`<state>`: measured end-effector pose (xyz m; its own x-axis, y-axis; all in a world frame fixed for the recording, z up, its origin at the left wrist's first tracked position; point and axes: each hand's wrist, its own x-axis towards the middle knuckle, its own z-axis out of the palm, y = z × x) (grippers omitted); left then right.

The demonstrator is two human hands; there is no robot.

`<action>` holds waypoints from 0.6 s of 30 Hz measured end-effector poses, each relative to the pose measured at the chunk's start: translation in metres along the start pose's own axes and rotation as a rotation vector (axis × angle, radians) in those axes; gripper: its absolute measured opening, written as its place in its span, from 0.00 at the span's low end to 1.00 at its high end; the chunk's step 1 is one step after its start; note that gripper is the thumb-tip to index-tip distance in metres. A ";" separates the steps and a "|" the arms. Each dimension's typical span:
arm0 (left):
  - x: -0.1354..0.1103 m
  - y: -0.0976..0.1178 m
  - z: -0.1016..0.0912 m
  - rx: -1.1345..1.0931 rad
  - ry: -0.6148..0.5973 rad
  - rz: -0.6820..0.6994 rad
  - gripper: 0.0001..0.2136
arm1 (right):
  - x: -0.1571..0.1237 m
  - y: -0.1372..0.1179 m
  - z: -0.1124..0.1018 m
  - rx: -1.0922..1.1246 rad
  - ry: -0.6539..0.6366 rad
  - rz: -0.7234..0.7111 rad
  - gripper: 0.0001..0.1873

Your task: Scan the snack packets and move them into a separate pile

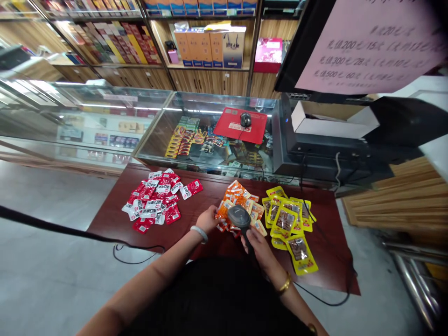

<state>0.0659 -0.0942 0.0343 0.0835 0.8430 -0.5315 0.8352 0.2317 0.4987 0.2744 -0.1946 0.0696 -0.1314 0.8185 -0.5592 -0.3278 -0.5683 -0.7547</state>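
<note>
My right hand (259,248) is closed round the handle of a dark grey barcode scanner (239,217), whose head points down at a heap of orange snack packets (238,200) on the dark red table (196,233). My left hand (208,218) pinches one orange packet (221,211) at the heap's left edge. A pile of red packets (156,201) lies to the left. Yellow packets (289,221) lie to the right, one (301,253) apart near the front.
Behind the table stands a glass display counter (196,121) with a red mouse mat (241,125) and a mouse (245,120). A black till and monitor (315,144) stand at the right, with a pink price sheet (371,44) above. Shelves of boxes (206,44) line the back wall. Cables (136,254) trail over the floor.
</note>
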 end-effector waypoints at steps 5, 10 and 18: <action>0.009 0.030 0.028 -0.140 -0.050 0.066 0.16 | -0.008 0.011 -0.028 0.060 0.021 0.003 0.24; 0.022 0.032 0.011 -0.068 0.056 0.184 0.17 | -0.012 0.013 -0.040 0.037 0.058 -0.001 0.22; 0.065 -0.075 -0.101 0.459 0.335 -0.108 0.22 | -0.015 0.020 0.010 0.054 0.105 -0.004 0.24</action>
<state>-0.0459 -0.0076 0.0313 -0.1297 0.9511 -0.2802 0.9860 0.1537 0.0653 0.2601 -0.2177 0.0664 -0.0326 0.8057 -0.5915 -0.3785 -0.5576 -0.7388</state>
